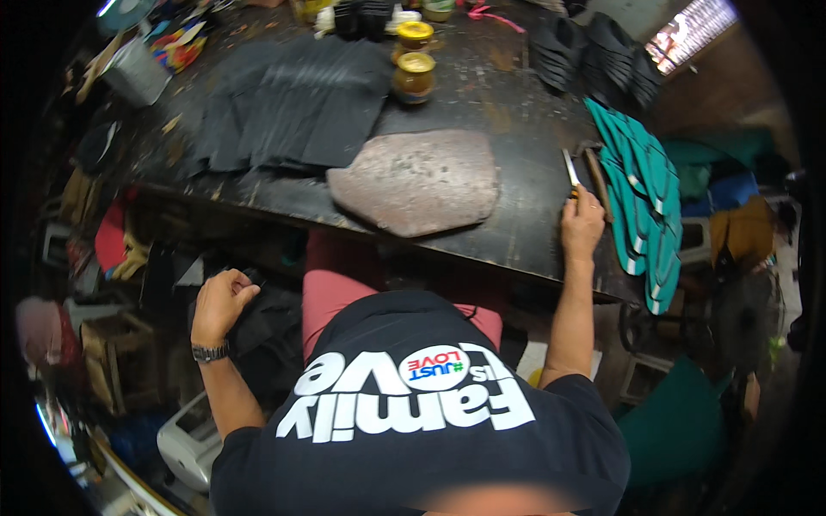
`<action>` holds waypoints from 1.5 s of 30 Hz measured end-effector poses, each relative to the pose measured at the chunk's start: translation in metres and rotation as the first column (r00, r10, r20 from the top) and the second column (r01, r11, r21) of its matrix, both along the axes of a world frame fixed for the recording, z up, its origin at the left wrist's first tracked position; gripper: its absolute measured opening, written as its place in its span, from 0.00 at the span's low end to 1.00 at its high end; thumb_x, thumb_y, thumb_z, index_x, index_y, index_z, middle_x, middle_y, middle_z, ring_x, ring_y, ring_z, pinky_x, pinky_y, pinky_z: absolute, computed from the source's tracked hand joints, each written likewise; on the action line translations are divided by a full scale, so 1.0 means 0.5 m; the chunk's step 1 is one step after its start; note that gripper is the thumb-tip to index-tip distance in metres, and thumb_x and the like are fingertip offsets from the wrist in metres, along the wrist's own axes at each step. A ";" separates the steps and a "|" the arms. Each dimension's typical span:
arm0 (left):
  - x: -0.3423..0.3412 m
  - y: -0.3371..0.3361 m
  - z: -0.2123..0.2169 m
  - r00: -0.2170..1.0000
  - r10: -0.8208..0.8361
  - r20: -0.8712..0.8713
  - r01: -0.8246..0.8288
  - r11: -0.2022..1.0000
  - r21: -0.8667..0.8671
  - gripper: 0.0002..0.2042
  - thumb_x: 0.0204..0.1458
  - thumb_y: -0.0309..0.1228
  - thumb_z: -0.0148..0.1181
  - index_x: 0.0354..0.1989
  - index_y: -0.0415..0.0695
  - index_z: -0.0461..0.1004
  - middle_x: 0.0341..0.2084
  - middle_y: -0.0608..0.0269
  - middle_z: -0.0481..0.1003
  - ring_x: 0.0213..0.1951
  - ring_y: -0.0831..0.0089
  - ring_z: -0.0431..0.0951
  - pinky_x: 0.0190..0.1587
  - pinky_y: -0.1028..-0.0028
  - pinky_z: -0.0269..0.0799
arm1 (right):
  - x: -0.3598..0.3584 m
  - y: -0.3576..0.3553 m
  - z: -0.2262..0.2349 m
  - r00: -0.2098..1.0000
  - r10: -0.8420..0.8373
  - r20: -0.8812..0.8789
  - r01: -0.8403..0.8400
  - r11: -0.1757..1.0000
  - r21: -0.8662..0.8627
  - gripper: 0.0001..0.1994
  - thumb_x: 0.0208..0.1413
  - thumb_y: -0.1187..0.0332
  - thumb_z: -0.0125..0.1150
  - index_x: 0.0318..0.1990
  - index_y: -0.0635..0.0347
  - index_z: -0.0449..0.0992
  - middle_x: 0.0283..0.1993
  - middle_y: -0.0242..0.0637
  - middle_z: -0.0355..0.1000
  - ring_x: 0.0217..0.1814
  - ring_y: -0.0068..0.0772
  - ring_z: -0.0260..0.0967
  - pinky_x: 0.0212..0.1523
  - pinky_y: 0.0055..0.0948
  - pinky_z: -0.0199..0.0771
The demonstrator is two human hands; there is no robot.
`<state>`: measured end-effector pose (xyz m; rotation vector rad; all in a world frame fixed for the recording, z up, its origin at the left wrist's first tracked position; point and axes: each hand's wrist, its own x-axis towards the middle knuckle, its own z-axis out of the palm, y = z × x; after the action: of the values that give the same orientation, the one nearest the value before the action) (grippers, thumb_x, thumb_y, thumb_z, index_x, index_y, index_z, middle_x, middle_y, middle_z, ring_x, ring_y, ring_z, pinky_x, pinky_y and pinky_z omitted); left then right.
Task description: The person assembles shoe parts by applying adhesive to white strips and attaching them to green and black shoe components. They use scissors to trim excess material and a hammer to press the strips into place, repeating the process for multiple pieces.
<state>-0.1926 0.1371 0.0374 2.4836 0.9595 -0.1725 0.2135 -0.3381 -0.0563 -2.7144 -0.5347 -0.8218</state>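
Note:
At the table's right side, my right hand [583, 225] is closed round the handle of a knife [570, 168], its pale blade pointing away from me. Just right of the blade lies a tool with a wooden handle [595, 182], perhaps a hammer. My left hand [222, 303] hangs below the table's front edge, left of my knees, fingers curled in near the thumb. Something small and dark shows at its fingertips, too unclear to name. Between the hands, a flat brownish slab [417, 182] with a worn surface rests at the table's front edge.
Overlapping black sheets [292, 103] spread across the table [525, 129] left of the slab. Behind it stand jars, one a yellow-lidded jar [415, 77]. Teal strips [641, 206] overhang the right side; black woven footwear [594, 56] sits beyond. A wooden stool [120, 361] stands at left.

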 end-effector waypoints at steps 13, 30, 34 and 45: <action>0.437 -0.191 -0.035 0.549 -0.487 0.679 0.634 0.772 0.041 0.09 0.51 0.26 0.68 0.41 0.40 0.80 0.32 0.58 0.76 0.33 0.63 0.78 0.37 0.69 0.73 | -0.048 0.020 0.019 0.994 -0.109 0.005 0.109 0.994 -0.019 0.21 0.53 0.65 0.67 0.56 0.53 0.76 0.55 0.39 0.72 0.61 0.44 0.64 0.62 0.48 0.59; 0.420 -0.289 -0.053 0.552 0.031 0.833 0.672 0.574 -0.467 0.13 0.59 0.22 0.61 0.53 0.35 0.78 0.47 0.58 0.79 0.45 0.77 0.79 0.45 0.77 0.76 | -0.254 0.333 0.179 0.407 0.909 -0.091 -0.306 0.229 0.924 0.23 0.58 0.75 0.64 0.62 0.60 0.72 0.69 0.45 0.55 0.64 0.35 0.66 0.54 0.31 0.78; 0.408 -0.271 -0.043 0.618 0.103 0.779 0.583 0.604 -0.543 0.07 0.58 0.22 0.63 0.43 0.34 0.82 0.39 0.58 0.82 0.40 0.75 0.81 0.45 0.77 0.76 | -0.262 0.350 0.183 0.364 0.928 -0.081 -0.268 0.188 0.945 0.23 0.59 0.75 0.63 0.62 0.63 0.71 0.70 0.44 0.54 0.66 0.37 0.65 0.57 0.33 0.77; 0.408 -0.246 -0.062 0.680 0.261 0.685 0.545 0.445 -0.711 0.06 0.60 0.22 0.61 0.43 0.34 0.80 0.38 0.60 0.82 0.40 0.77 0.82 0.43 0.79 0.78 | -0.267 0.378 0.185 0.456 0.886 -0.084 -0.517 0.341 0.785 0.22 0.51 0.75 0.68 0.56 0.65 0.76 0.61 0.52 0.67 0.60 0.47 0.70 0.60 0.37 0.72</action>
<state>0.0112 0.0138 0.0066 1.3412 0.1203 0.2182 0.0801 -0.1489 0.0361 -1.5492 -0.9978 0.0376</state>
